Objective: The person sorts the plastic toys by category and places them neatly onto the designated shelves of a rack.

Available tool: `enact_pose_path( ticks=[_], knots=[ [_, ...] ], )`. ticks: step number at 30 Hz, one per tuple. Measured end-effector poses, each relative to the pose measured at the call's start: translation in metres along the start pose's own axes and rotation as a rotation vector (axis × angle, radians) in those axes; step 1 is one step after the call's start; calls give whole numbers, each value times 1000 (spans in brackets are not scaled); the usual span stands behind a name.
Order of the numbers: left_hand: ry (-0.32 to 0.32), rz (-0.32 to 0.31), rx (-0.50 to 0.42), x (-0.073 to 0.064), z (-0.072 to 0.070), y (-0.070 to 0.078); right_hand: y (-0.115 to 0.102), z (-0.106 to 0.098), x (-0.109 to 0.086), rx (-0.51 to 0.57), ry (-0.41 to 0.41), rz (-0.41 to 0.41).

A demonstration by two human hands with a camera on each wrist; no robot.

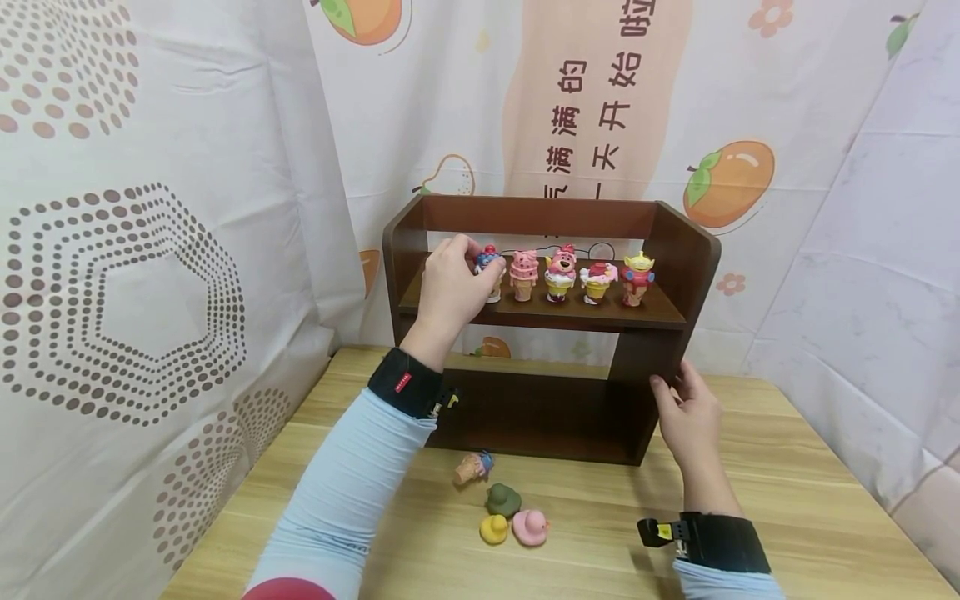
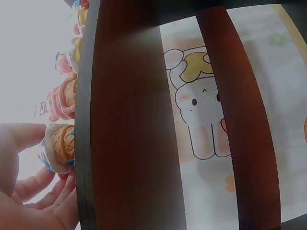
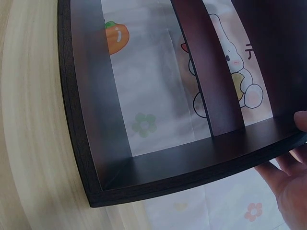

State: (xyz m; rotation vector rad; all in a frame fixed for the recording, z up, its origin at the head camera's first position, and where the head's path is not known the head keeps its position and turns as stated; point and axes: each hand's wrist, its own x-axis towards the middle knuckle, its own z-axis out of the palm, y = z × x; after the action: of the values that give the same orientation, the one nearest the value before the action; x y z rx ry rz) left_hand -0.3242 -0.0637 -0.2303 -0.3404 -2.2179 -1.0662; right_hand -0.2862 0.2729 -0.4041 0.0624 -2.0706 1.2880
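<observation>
- Left hand (image 1: 456, 283): thumb and fingers pinching blue-topped figure (image 1: 488, 260), at left end of shelf unit's (image 1: 540, 319) upper board, near its front edge.
- Right hand (image 1: 690, 412): fingers gripping the unit's right side panel, thumb by the panel's front edge.
- Upper board, running toward right end: pink figure (image 1: 523, 275), bear figure (image 1: 561, 271), yellow-cup figure (image 1: 597, 283), alien figure (image 1: 638, 279).
- Surface (image 1: 592, 517): blue-tipped cone (image 1: 472, 469) lying near unit's lower front edge; green duck (image 1: 504, 500), yellow duck (image 1: 494, 529), pink duck (image 1: 530, 527) clustered farther out.
</observation>
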Motion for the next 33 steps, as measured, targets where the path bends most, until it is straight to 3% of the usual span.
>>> enact_pose_path(
  ticks=[6,19,23,33],
  knots=[
    [-20,-18,14,0,-1,-1,1,1,0,5,0,-2],
    [-2,13,-1,-1,-9,-5,0,1,-2,13,-1,5],
    [35,90,5,-4,-12,-8,0,2,-3,10,-1,13],
    [123,379,-18,-23,-20,-12,-4,0,-1,32,-15,15]
  ],
)
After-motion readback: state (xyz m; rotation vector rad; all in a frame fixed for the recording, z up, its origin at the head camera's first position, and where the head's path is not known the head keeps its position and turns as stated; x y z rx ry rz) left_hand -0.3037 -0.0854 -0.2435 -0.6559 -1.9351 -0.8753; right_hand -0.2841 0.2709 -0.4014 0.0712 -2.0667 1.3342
